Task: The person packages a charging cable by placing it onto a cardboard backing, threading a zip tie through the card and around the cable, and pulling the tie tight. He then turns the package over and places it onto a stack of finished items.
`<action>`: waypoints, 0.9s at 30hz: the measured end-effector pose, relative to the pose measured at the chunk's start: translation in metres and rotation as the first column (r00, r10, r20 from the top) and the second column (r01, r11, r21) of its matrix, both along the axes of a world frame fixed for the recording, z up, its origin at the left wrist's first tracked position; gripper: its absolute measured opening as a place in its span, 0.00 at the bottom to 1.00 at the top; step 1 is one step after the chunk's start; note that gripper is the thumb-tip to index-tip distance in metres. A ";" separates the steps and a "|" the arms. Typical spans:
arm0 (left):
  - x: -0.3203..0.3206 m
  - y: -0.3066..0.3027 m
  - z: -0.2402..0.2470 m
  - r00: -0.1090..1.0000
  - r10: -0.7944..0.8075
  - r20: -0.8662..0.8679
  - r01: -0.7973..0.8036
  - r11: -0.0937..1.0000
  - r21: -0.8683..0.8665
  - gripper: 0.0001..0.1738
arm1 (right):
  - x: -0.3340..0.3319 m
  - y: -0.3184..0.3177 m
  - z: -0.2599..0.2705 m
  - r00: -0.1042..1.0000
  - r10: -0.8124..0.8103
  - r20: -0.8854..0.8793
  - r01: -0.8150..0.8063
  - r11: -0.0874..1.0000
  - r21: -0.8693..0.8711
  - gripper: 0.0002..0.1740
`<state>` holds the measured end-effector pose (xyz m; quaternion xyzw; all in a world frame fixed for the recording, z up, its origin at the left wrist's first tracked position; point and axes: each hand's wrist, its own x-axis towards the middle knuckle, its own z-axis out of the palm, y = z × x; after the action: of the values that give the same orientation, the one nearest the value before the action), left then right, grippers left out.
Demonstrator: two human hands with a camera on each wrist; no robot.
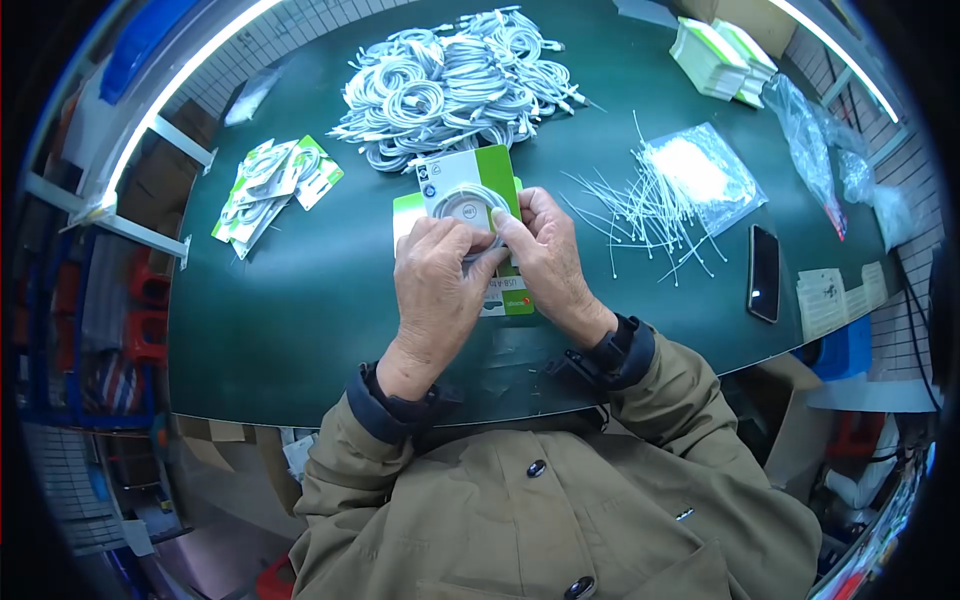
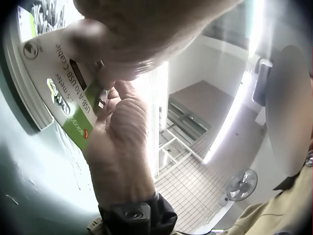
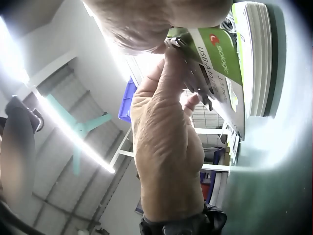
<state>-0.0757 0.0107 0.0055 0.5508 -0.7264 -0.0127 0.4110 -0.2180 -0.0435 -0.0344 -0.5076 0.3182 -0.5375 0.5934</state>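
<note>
Both hands meet at a white and green printed card [image 1: 489,168] with a coiled white cable [image 1: 465,192] against its face. My left hand [image 1: 440,275] pinches at the lower part of the coil, its fingertips overlapping the cable. With the thumb in front and fingers behind, my right hand [image 1: 552,262] grips the card's right edge by the coil. The card's lettering in the left wrist view reads "USB-A to USB-C cable". Beneath the held card lies a stack of similar cards [image 3: 258,58]. The fingertips partly hide the coil's lower side.
A big heap of coiled white cables [image 1: 450,90] lies at the back. Carded cables [image 1: 275,185] are piled at left. Loose cable ties [image 1: 640,205] and a clear bag [image 1: 705,165] are at right, near a phone [image 1: 764,272]. More cards [image 1: 710,60] stand at the back right.
</note>
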 end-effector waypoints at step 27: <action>0.089 -0.007 -0.013 0.773 -0.038 -0.633 0.282 0.915 0.289 0.20 | 0.050 0.008 0.011 0.978 0.001 -0.210 -0.031 0.989 -0.141 0.20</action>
<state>0.0135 0.0041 -0.0072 0.5182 -0.5818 -0.3626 0.5113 -0.1684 -0.0358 -0.0231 -0.6055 0.3351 -0.4978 0.5228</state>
